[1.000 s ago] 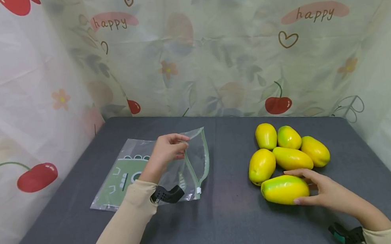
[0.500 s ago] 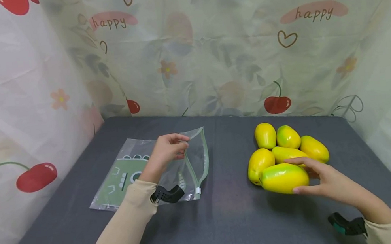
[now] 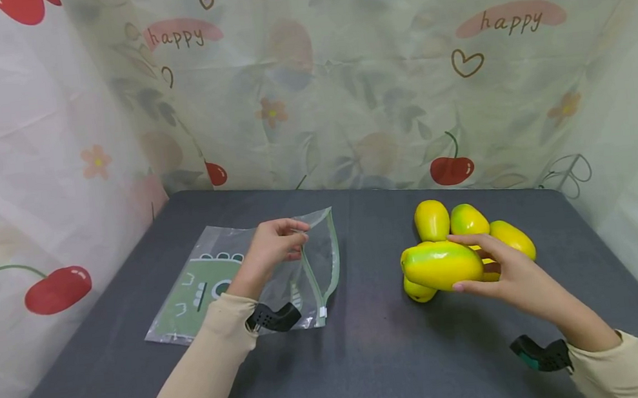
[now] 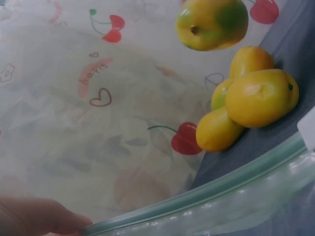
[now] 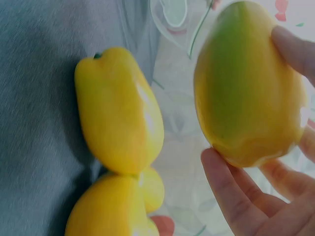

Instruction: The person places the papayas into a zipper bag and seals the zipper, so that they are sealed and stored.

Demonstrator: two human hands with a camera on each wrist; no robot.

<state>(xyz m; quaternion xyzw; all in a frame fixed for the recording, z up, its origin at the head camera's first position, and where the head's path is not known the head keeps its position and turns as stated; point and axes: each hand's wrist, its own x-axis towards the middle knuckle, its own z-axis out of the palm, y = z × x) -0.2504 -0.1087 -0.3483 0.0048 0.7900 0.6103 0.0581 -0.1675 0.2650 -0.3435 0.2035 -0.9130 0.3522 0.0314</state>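
Over grey cloth [image 3: 384,374], the left hand [image 3: 273,246] pinches one bag [image 3: 203,290] and the right hand [image 3: 507,270] grips one mango [image 3: 440,265] near five others [image 3: 431,220].

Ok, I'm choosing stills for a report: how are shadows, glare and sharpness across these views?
Head view: a soft shadow on the table below the held mango; left wrist view: hazy, the left hand soft-edged in the bottom left corner; right wrist view: pale glare along the lying mango, the curtain behind it washed out.
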